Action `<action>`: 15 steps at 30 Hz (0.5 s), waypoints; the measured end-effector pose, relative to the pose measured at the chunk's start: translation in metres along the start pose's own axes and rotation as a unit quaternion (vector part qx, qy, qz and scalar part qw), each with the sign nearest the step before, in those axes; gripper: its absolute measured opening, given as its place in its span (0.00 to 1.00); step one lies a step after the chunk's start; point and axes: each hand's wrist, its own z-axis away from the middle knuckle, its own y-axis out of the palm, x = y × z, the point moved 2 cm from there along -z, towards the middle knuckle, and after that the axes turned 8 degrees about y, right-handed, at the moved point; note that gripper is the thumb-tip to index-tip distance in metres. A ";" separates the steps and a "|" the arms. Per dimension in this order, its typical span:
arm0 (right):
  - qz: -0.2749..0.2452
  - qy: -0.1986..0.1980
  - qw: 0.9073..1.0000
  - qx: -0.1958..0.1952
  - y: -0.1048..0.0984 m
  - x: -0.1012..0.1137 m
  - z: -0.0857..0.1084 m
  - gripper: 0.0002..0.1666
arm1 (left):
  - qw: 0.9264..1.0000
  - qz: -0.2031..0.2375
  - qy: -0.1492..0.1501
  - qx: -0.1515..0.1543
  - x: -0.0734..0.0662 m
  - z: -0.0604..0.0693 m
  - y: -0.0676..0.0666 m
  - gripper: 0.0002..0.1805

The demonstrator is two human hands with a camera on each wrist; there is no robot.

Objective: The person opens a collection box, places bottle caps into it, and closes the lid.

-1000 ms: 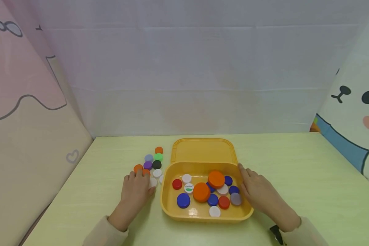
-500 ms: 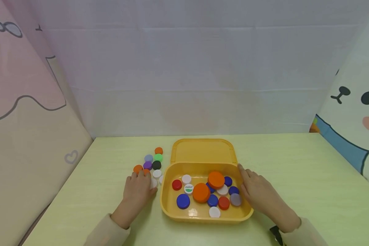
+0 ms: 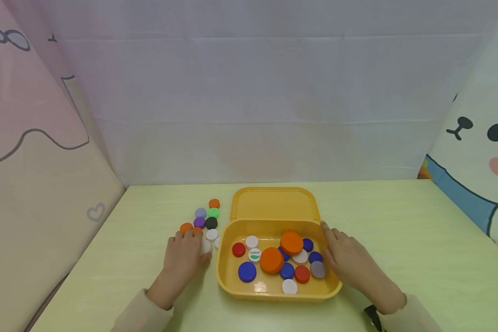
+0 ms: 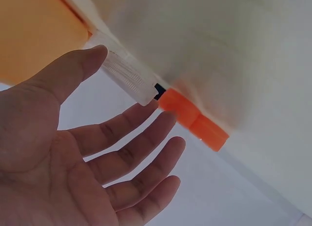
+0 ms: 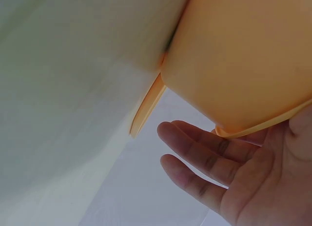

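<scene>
A yellow box (image 3: 280,299) stands on the table with several red, blue, white and orange caps inside. Left of it lies a loose group of caps, among them a black cap (image 3: 211,223) and a green cap (image 3: 213,213). My left hand (image 3: 182,259) is at the near side of this group, fingertips at the orange caps (image 4: 192,119) and thumb near a white cap (image 3: 206,247). In the left wrist view the hand (image 4: 97,153) has its fingers spread and loosely bent. My right hand (image 3: 354,261) rests along the box's right rim, fingers extended (image 5: 243,172).
The box's lid (image 3: 275,203) lies folded back behind it, flat on the table (image 3: 382,221). A pale curtain (image 3: 249,101) hangs behind the table. Printed cloths stand at the left and right. A small dark object (image 3: 373,316) shows by the right sleeve.
My left hand shifts slightly right and then back left beside the loose caps. The right hand and the box keep their places.
</scene>
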 end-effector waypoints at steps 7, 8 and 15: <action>-0.003 0.002 1.000 0.003 -0.001 0.001 0.000 0.31 | 0.997 -0.019 0.011 -0.069 -0.001 0.007 -0.015 0.26; -0.004 0.002 1.000 0.003 -0.001 0.001 0.000 0.31 | 0.997 -0.018 0.011 -0.078 -0.001 0.007 -0.017 0.25; -0.003 0.004 1.000 0.001 -0.003 0.001 0.000 0.31 | 0.991 -0.009 0.020 -0.129 -0.005 0.008 -0.034 0.25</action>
